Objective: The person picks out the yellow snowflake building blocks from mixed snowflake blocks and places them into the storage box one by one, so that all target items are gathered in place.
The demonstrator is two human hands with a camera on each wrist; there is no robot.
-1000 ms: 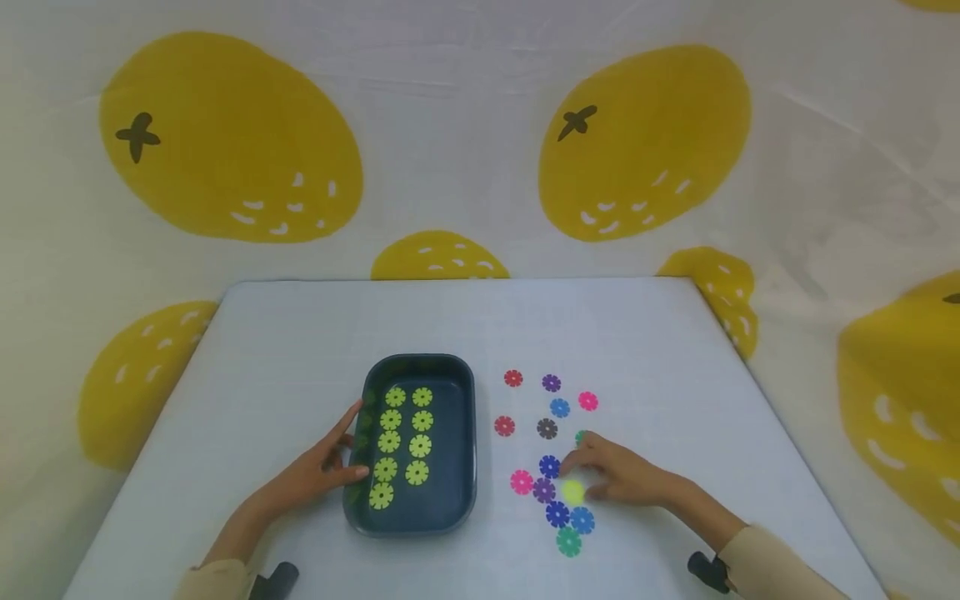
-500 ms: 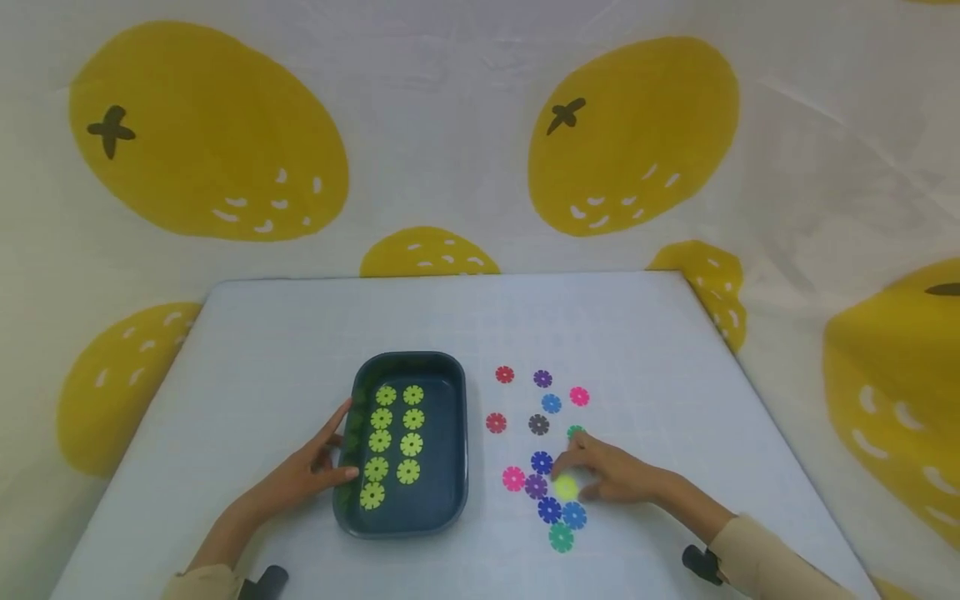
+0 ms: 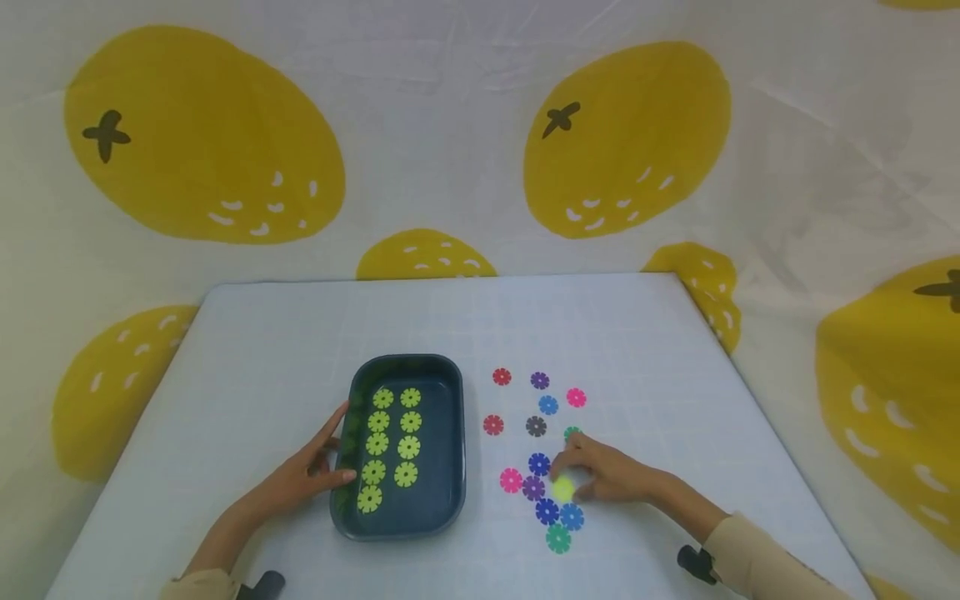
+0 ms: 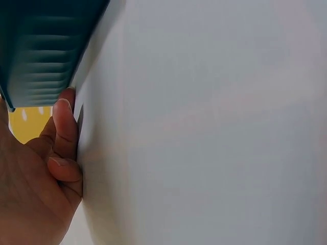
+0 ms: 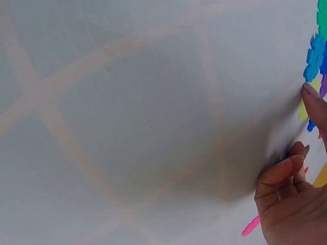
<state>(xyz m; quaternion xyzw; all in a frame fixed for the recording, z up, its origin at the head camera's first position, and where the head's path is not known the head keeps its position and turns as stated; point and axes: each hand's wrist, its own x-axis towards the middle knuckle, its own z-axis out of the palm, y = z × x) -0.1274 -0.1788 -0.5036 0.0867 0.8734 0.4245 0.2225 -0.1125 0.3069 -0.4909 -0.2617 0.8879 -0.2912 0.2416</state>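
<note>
A dark teal tray (image 3: 438, 433) stands left of centre, with several yellow-green notched interlocking discs (image 3: 408, 447) laid in two columns inside it. My left hand (image 3: 300, 479) holds its left side, thumb on the rim; the left wrist view shows bent fingers (image 4: 65, 122) by the tray's outer wall. To the right, my right hand (image 3: 615, 473) pinches a yellow interlocking disc (image 3: 562, 489) between thumb and index finger, low over the table. In the right wrist view the thumb tip is right at that disc (image 5: 302, 109), which is partly hidden.
Several loose interlocking discs lie right of the tray: red (image 3: 492, 425), black (image 3: 536, 426), pink (image 3: 511, 480), purple (image 3: 533, 487), blue (image 3: 572, 517) and green (image 3: 558, 538). Another green disc (image 3: 572, 432) is partly covered by the right hand. A lemon-print cloth (image 3: 435, 167) hangs behind the white table (image 3: 262, 350).
The view has shifted slightly, so everything sits a little further left. My right index finger has closed in on the yellow disc. My left hand stays at the tray.
</note>
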